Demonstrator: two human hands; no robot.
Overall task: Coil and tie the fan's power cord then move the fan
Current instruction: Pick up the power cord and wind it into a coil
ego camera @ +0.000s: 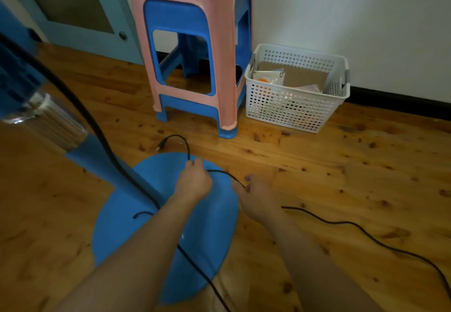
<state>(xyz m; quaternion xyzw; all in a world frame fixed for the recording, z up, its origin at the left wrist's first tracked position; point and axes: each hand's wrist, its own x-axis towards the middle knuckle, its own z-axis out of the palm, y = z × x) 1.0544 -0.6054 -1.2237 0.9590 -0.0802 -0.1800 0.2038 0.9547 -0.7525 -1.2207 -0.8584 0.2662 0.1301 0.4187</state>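
The blue fan's round base (136,236) lies on the wooden floor below me, its pole (58,126) rising to the left. A thin black power cord (366,236) trails across the floor to the right, and its plug (159,146) lies just beyond the base. My left hand (194,182) pinches the cord near the plug end, over the base's far edge. My right hand (256,197) grips the same cord a short span further along, at the base's right edge. Another stretch of cord runs under my left forearm.
A pink stool stacked on a blue one (195,67) stands just behind the fan base. A white perforated basket (297,106) with papers sits against the white wall to its right. A pale blue cabinet door (80,13) is at the back left.
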